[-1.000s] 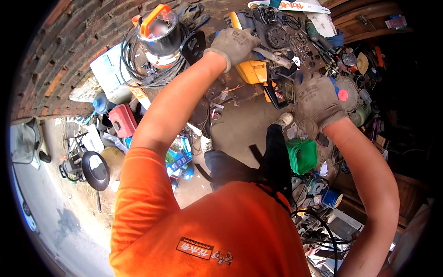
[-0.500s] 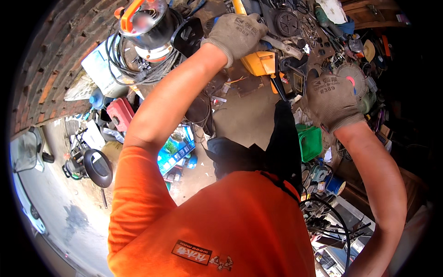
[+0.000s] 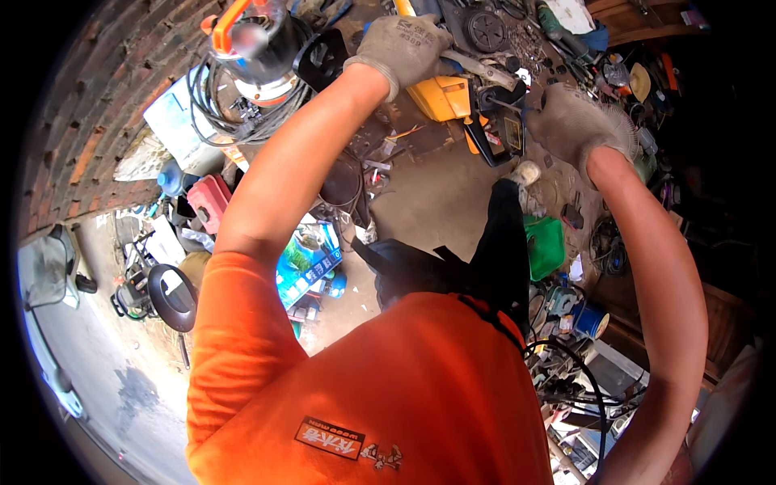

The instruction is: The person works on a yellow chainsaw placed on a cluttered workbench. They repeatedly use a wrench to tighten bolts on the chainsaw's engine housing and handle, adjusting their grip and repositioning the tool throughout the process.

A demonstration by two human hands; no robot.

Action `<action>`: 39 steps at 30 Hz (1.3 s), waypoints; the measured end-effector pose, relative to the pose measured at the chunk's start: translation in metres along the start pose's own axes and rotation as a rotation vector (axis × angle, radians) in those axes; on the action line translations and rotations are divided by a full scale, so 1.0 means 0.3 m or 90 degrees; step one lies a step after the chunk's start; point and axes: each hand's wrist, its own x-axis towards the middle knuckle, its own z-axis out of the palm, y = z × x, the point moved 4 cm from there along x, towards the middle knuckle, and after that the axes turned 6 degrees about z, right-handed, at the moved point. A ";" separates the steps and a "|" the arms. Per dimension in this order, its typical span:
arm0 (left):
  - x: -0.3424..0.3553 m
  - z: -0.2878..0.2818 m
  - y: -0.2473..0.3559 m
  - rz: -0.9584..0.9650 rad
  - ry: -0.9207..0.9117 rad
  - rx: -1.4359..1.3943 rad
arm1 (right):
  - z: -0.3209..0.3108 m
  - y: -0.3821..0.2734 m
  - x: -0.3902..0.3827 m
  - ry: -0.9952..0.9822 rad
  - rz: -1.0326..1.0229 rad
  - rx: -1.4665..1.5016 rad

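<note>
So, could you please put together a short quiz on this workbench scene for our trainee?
1. True or false: both hands wear grey work gloves.
2. Which hand rests on top of the yellow machine body? A) left hand B) right hand
3. What colour is the small tub beside the dark trouser leg?

Key:
1. True: the left hand and the right hand are both gloved.
2. A.
3. Green.
</note>
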 end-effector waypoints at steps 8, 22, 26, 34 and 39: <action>-0.025 -0.027 -0.005 -0.022 -0.013 -0.034 | 0.110 -0.037 -0.081 0.294 -0.329 -0.416; -0.016 -0.029 0.015 -0.029 0.004 -0.033 | 0.075 0.066 -0.078 0.191 -0.159 -0.029; -0.014 -0.041 -0.001 -0.069 -0.020 -0.036 | 0.023 0.289 -0.177 0.314 -0.191 0.169; -0.065 -0.072 0.193 -0.154 0.283 0.078 | 0.480 0.980 0.042 0.031 0.093 0.942; -0.125 0.044 0.394 -0.411 0.170 -0.266 | 0.786 1.088 0.388 -0.100 0.133 1.206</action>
